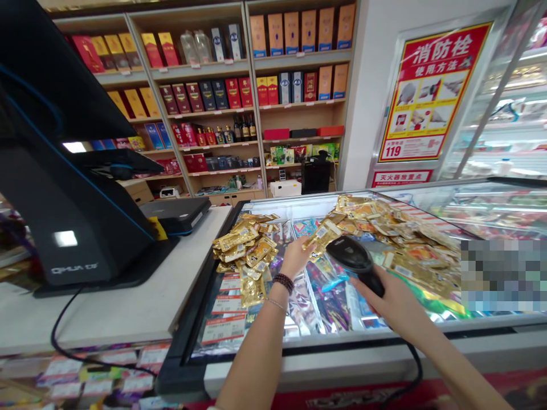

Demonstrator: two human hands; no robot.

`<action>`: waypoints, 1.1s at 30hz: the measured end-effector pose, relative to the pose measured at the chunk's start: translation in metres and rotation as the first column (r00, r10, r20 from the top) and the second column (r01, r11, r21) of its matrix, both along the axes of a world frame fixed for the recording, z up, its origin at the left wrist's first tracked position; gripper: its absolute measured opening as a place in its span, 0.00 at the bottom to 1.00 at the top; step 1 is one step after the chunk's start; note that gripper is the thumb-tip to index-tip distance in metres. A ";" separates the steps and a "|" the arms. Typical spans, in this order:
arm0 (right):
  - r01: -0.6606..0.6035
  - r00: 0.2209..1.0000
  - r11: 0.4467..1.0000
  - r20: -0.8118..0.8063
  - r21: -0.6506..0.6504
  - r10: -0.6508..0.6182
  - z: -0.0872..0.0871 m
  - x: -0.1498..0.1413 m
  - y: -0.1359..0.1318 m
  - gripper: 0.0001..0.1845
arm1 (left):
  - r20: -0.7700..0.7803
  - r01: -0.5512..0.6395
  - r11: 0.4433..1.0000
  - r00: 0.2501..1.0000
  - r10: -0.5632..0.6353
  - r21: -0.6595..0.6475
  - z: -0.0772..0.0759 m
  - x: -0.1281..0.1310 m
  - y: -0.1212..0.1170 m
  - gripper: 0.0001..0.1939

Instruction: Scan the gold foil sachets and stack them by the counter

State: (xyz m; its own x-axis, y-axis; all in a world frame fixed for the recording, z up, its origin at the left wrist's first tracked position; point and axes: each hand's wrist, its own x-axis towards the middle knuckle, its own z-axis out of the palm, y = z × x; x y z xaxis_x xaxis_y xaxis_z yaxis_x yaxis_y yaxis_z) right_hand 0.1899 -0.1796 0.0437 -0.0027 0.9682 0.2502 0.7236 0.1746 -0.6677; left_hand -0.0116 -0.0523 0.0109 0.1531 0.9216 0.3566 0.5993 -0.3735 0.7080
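Note:
My left hand, with a beaded bracelet at the wrist, is closed on a gold snack packet whose white barcode label faces up. In my right hand is a black barcode scanner, its head pointing toward that packet from the right. Both hands are above the glass top of a freezer. A heap of gold packets lies on the glass left of my left hand. A larger pile of gold packets spreads over the glass behind and to the right of the scanner.
A counter at the left carries a black point-of-sale terminal and a flat black device. The scanner's cable hangs over the freezer's front. Shelves of boxed bottles stand behind; a red poster is on the wall.

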 end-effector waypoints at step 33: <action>-0.077 0.966 0.990 -0.255 -0.118 0.044 -0.015 0.014 0.014 0.30 | 0.377 -0.078 0.988 0.918 0.124 -0.136 0.012 -0.070 -0.009 0.18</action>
